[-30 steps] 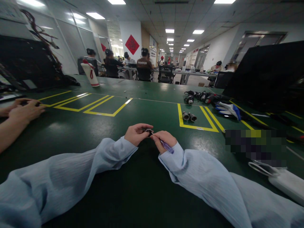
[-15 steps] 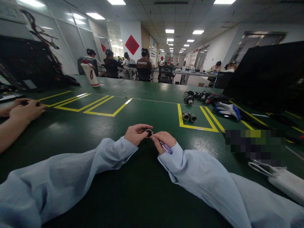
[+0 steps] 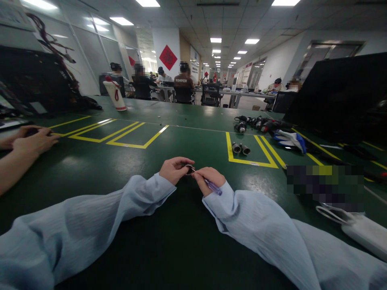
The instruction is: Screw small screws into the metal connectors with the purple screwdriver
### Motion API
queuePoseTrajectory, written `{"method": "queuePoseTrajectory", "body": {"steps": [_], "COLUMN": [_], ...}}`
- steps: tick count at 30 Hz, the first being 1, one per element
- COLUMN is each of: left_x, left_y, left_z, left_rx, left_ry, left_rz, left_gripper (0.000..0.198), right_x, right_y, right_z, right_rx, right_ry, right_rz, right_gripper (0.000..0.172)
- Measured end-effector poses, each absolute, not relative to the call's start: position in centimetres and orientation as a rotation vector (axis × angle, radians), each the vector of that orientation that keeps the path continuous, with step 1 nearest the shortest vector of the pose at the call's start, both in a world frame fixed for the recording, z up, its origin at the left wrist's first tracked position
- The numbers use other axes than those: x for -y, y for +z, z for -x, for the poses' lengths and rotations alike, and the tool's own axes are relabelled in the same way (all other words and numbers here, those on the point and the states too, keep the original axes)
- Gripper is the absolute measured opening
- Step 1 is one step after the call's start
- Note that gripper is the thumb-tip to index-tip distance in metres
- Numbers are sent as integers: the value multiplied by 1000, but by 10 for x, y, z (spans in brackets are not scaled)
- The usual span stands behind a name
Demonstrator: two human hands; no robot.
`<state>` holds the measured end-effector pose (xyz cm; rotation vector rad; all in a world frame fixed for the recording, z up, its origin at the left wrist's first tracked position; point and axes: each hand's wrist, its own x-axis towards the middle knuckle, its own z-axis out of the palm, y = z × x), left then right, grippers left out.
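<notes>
Above the green table, my left hand (image 3: 173,170) is closed on a small round metal part (image 3: 189,169) with a dark inside. My right hand (image 3: 209,179) grips a screwdriver (image 3: 214,188) with a clear purple handle. Its thin shaft points left and reaches the round part; whether the tip sits inside it I cannot tell. Farther off to the right, two cylindrical metal connectors (image 3: 241,149) lie side by side within a yellow-taped area.
Beyond the connectors lies a heap of dark cables and connectors (image 3: 256,124), with a white and blue glove (image 3: 290,141) beside it. A white cup (image 3: 115,95) stands at the far left. Another person's hands (image 3: 34,139) work at the left edge. A white corded device (image 3: 367,233) rests at right.
My right hand and the screwdriver have shifted very slightly right, with the handle turned a little. The left hand stays nearly in place on the round part.
</notes>
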<state>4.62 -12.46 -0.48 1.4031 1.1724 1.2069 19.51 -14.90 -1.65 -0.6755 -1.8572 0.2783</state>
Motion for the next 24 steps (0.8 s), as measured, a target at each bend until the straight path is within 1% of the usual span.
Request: {"method": "queuePoseTrajectory", "body": {"steps": [3,5,7,9,12,18,24], "left_x": [106,85,62,38,9,-26,-34], "left_y": [-10,-13,-15,-16,-18,-17,-9], "left_z": [-38,-27,-15,-6,0,-6,-12], "left_rx": [-1200,-1275,-1487,-1681,-1902,-2013,-2152], "left_ry": [1283,1337,1337,1318,1198,1062,841], "left_rz": [-1402,-1475,-1600,-1678,-1910,-2076,-2243], "left_gripper": [29,35,40,41,44,42,41], "right_x": [150,148,143,134,114,67,42], "right_y": [-18,-21,-24,-28,-30,-23,-22], "right_z": [-195,-193,-191,-189,-186,-184,-187], "right_rx": [1877,1841,1738,1617,1462,1300,1327], "right_ry": [403,562,772,958,1108,1153,1140], "right_rz": [732,814,927,1029,1099,1218,1262], "right_gripper": [15,16,18,20,20,13,11]}}
